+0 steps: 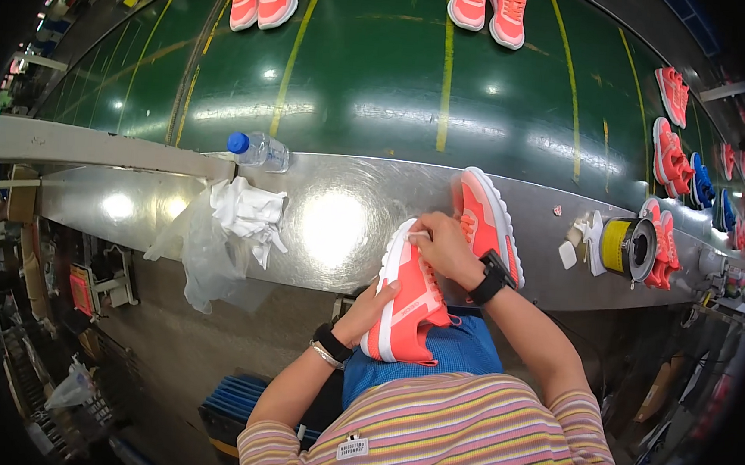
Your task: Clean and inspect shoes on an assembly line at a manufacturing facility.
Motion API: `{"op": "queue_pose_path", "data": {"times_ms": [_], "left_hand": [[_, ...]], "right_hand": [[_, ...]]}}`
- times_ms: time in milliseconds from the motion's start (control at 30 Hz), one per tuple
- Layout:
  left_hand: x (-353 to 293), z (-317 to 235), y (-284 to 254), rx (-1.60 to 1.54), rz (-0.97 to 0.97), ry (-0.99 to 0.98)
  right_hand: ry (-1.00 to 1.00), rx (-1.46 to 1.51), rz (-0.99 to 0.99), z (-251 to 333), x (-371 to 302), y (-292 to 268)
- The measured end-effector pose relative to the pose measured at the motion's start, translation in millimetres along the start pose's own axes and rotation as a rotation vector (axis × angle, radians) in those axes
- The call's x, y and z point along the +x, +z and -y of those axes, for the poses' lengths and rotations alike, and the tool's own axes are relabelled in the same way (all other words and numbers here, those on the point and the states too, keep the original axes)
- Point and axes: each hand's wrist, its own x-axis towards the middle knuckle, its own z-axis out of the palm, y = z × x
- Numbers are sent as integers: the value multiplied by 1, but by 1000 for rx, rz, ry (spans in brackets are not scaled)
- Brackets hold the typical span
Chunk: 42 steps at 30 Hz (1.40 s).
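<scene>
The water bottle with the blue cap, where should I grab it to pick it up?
Grab the water bottle around its clear middle, coming down from above. It lies on its side on the metal ledge, blue cap pointing left, so the round body is the widest free part. The crumpled white cloth sits just in front, so avoid reaching from there.

A water bottle (pixel 257 149), crumpled white cloth (pixel 249 211) and yellow tape roll (pixel 626 247) lay on the steel surface (pixel 339 221)
</scene>
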Motion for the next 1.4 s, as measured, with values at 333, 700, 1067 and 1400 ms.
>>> {"op": "queue_pose_path", "data": {"times_ms": [333, 700, 1067, 1400], "left_hand": [[4, 6, -7, -9, 12, -8], [3, 9, -8, 16, 29, -30], [-1, 1, 2, 16, -6, -34], [1, 4, 3, 12, -25, -28]], "right_hand": [[38, -13, 69, 5, 12, -7], [-81, 68, 122, 6, 3, -7], [53, 154, 113, -1, 14, -11], [160, 151, 118, 5, 7, -11]]}}
